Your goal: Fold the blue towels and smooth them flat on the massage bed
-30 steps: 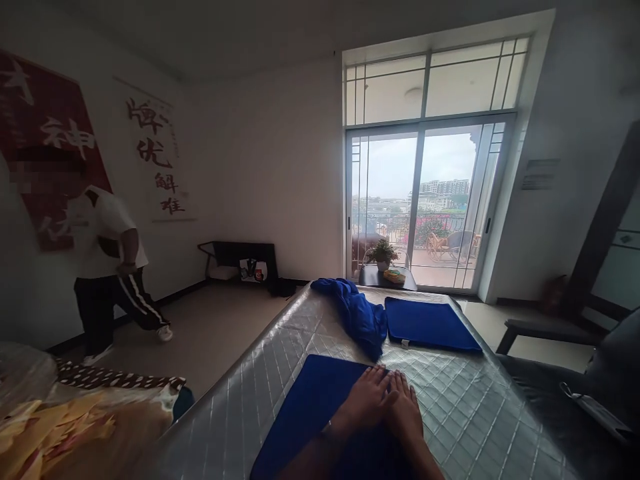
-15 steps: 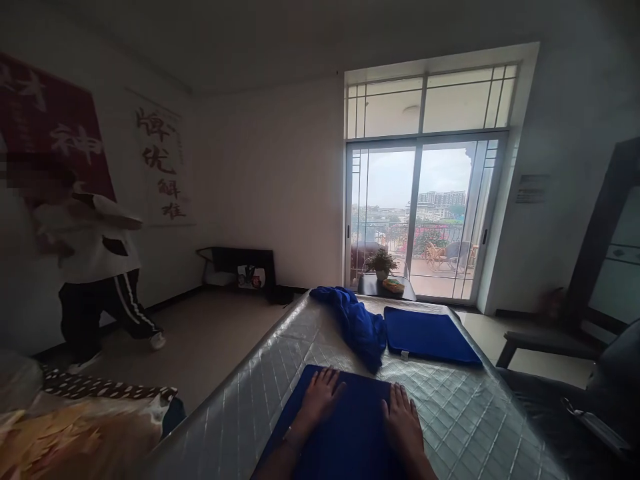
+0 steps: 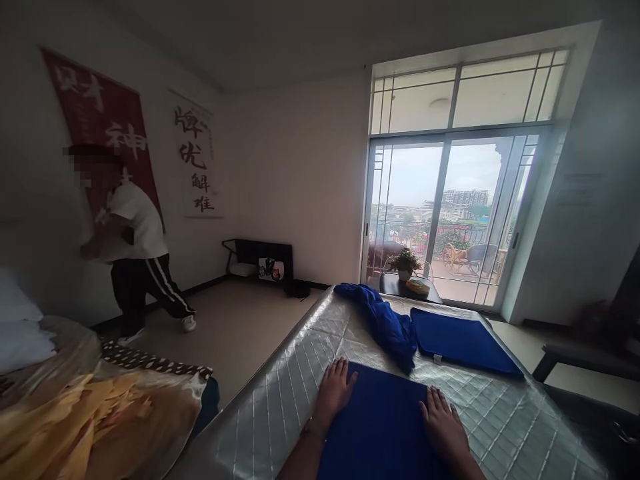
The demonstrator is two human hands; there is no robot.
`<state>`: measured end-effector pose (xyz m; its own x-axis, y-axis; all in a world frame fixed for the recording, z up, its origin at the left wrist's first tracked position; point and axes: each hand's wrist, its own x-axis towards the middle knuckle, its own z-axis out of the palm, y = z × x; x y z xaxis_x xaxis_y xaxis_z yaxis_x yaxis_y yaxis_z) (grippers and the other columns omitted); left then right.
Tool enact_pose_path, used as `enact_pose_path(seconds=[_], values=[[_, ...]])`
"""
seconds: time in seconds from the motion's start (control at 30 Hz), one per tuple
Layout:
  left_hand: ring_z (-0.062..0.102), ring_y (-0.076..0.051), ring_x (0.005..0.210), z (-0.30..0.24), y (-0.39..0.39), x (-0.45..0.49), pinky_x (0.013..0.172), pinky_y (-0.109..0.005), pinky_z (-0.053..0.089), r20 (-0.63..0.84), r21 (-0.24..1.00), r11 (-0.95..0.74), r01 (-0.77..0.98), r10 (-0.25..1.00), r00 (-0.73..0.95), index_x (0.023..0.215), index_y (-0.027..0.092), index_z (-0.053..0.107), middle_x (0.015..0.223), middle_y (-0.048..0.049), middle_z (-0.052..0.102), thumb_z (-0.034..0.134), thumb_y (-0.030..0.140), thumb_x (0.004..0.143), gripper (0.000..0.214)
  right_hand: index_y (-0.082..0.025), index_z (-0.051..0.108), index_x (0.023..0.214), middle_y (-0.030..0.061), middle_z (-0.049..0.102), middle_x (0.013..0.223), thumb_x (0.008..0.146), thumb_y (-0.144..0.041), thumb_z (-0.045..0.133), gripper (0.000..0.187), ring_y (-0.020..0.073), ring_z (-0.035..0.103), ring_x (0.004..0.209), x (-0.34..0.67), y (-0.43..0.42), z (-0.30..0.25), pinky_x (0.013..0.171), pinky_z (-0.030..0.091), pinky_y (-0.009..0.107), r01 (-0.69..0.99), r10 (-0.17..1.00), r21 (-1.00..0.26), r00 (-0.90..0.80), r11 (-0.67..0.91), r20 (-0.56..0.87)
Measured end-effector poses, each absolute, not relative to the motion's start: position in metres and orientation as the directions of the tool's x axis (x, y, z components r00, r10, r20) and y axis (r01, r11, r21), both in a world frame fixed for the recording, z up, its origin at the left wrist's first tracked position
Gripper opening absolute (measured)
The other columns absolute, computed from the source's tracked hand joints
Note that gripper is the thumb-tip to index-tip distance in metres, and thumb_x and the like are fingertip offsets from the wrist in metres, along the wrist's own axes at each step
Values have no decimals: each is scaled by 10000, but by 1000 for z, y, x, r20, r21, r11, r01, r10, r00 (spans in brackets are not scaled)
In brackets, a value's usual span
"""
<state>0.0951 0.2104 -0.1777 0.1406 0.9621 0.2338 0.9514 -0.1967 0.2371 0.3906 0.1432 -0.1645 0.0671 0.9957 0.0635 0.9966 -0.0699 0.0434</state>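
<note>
A flat blue folded cloth (image 3: 383, 427) lies on a silver quilted cover (image 3: 280, 393) in front of me. My left hand (image 3: 337, 385) rests open at its left edge, fingers pointing away from me and thumb over the cloth. Along the right edge lies my right hand (image 3: 444, 415), also open, with its fingers flat and close together. Beyond them is a crumpled blue cloth (image 3: 383, 327). Beside that, to the right, sits a second flat blue folded cloth (image 3: 465, 341) with a small white tag on its near edge.
To the left, a person (image 3: 140, 233) in a white top bends forward near the wall. Yellow and brown fabric (image 3: 95, 420) is heaped at the lower left. A potted plant (image 3: 404, 265) stands on a small dark table by the glass door. Dark seating (image 3: 590, 413) borders the right side.
My view has turned left, shifting the room rightward in the picture. My left hand has moved from the top of the folded cloth to its left edge. The person's pose has changed.
</note>
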Motion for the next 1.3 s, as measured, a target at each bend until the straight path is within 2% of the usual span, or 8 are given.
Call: enact_pose_path(seconds=[0.23, 0.4, 0.6, 0.73, 0.8, 0.9, 1.17, 1.3], values=[[322, -305, 1487, -173, 205, 93, 1217, -514, 274, 233, 270, -168, 948, 967, 105, 1542, 132, 400, 1594, -127, 376, 144, 635, 1023, 766, -198, 492, 1490, 89, 252, 1644, 976, -225, 287, 554, 275, 178, 1522, 392, 118, -184, 1222, 201, 503, 997, 1000, 78, -20, 20, 8], [313, -339, 1488, -159, 196, 102, 1208, -578, 272, 460, 218, -149, 964, 887, 33, 1513, 153, 458, 1539, -130, 475, 261, 556, 1038, 653, -108, 356, 1550, 112, 235, 1645, 1003, -327, 252, 598, 266, 174, 1522, 385, 112, -186, 1228, 203, 481, 998, 997, 8, 56, -57, 54], [377, -260, 1464, -149, 158, 198, 1210, -434, 320, 450, 156, -545, 824, 782, 432, 1514, 146, 449, 1563, -111, 445, 266, 520, 1053, 620, -60, 303, 1557, 115, 235, 1641, 1008, -338, 212, 622, 263, 181, 1524, 377, 105, -169, 1228, 200, 462, 998, 997, 10, 63, -64, 39], [275, -244, 1511, -149, 133, 255, 1227, -442, 270, 326, 235, -647, 725, 755, 568, 1558, 116, 355, 1606, -136, 356, 209, 497, 1064, 640, -169, 379, 1548, 68, 268, 1641, 954, -200, 291, 602, 242, 200, 1525, 377, 96, -162, 1222, 202, 448, 1000, 998, 20, 15, -16, 53], [245, -242, 1521, -150, 128, 260, 1238, -447, 241, 247, 282, -616, 736, 788, 565, 1563, 104, 341, 1617, -139, 329, 157, 513, 1063, 672, -165, 354, 1559, 74, 265, 1644, 956, -197, 286, 608, 231, 202, 1527, 376, 94, -159, 1223, 195, 433, 1000, 997, -2, 28, -28, 71], [229, -234, 1526, -154, 129, 237, 1252, -443, 198, 167, 310, -538, 784, 843, 512, 1567, 93, 327, 1627, -130, 311, 95, 563, 1047, 739, -68, 299, 1563, 123, 240, 1647, 1001, -273, 217, 605, 241, 192, 1530, 374, 95, -156, 1226, 178, 434, 999, 997, -16, 52, -51, 62], [207, -264, 1531, -158, 135, 98, 1254, -475, 186, 98, 206, -206, 957, 977, 189, 1586, 102, 282, 1646, -119, 257, 88, 646, 1015, 812, -52, 263, 1572, 109, 218, 1657, 1019, -335, 167, 628, 244, 189, 1532, 373, 99, -161, 1228, 170, 437, 996, 995, 32, 84, -85, 52], [218, -269, 1528, -161, 129, 67, 1248, -468, 210, 109, 185, -179, 966, 981, 161, 1595, 114, 260, 1647, -118, 261, 116, 637, 1021, 790, -33, 340, 1545, 141, 300, 1628, 1010, -304, 205, 615, 266, 250, 1513, 370, 98, -157, 1223, 178, 458, 996, 987, 40, 76, -82, 140]])
